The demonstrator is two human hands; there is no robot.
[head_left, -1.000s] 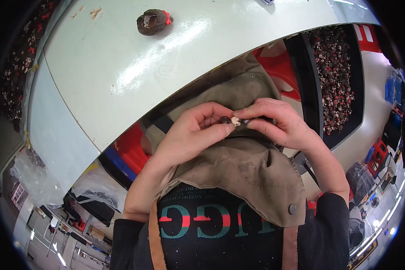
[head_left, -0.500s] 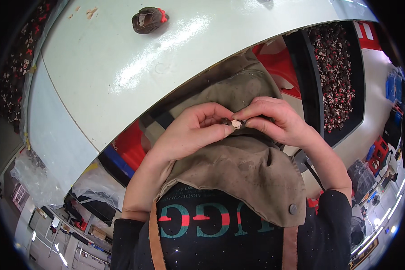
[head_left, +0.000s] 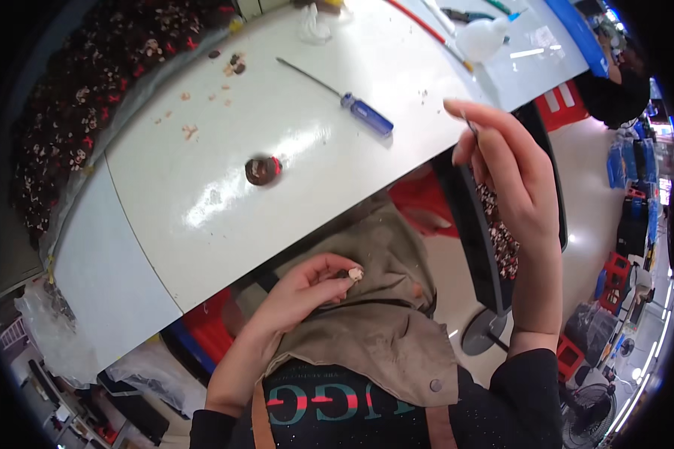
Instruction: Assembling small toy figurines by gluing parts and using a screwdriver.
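Observation:
My left hand [head_left: 307, 292] is low in front of the apron, its fingertips pinching a small dark brown and cream piece [head_left: 356, 275]. Raised to the right, past the table's edge, my right hand [head_left: 513, 165] closes on a thin, metal-looking piece [head_left: 469, 122]; its exact kind is too small to tell. A round dark brown figure [head_left: 260, 171] with a red bow lies alone on the white table [head_left: 225, 262]. Farther back rests a screwdriver [head_left: 367, 114] with a blue handle and a long thin shaft. Cream and brown bits [head_left: 190, 132] are scattered to its left.
Many dark, cream and red pieces heap up [head_left: 90, 112] at the far left. A black bin [head_left: 494, 243] of similar pieces stands below my right arm. A white squeeze bottle [head_left: 485, 39] and a red brush [head_left: 427, 30] lie at the back right.
My hands were together over the small piece. The right has let go and moved up and right, now with a thin piece; the left keeps its hold. The view has shifted, showing more table.

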